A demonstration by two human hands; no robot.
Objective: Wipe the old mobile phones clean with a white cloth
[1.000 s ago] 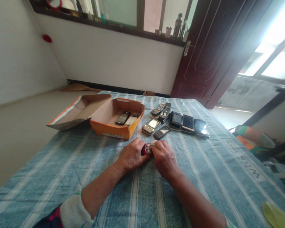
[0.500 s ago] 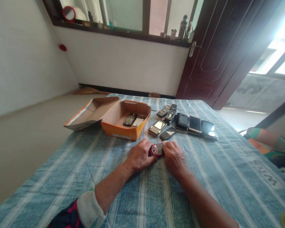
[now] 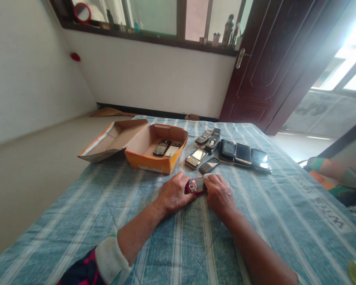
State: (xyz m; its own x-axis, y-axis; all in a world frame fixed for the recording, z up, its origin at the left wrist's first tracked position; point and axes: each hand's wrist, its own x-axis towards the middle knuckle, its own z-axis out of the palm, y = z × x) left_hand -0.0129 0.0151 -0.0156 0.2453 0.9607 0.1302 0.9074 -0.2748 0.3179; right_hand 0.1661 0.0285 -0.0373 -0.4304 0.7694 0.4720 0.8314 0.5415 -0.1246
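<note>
A red mobile phone point(image 3: 192, 186) with a grey screen lies sideways between my hands, just above or on the striped cloth. My left hand point(image 3: 174, 190) is closed around its keypad end. At the screen end, my right hand point(image 3: 221, 194) pinches a small white piece of cloth or tissue point(image 3: 207, 175) against the phone. The fingertips of my right hand are partly hidden. Right behind my hands lie a dark keypad phone point(image 3: 209, 165) and a silver-framed phone point(image 3: 196, 158).
An open orange cardboard box point(image 3: 148, 164) stands at the left with phones inside, its lid point(image 3: 112, 138) folded out left. Several more keypad phones point(image 3: 213, 144) lie behind the silver one. Larger dark phones point(image 3: 242, 154) lie in a row at right on the blue striped cloth point(image 3: 154, 245).
My right hand has shifted slightly along the phone, with the white piece still in it. The whole view has tilted a little. The other phones and the box stay where they were.
</note>
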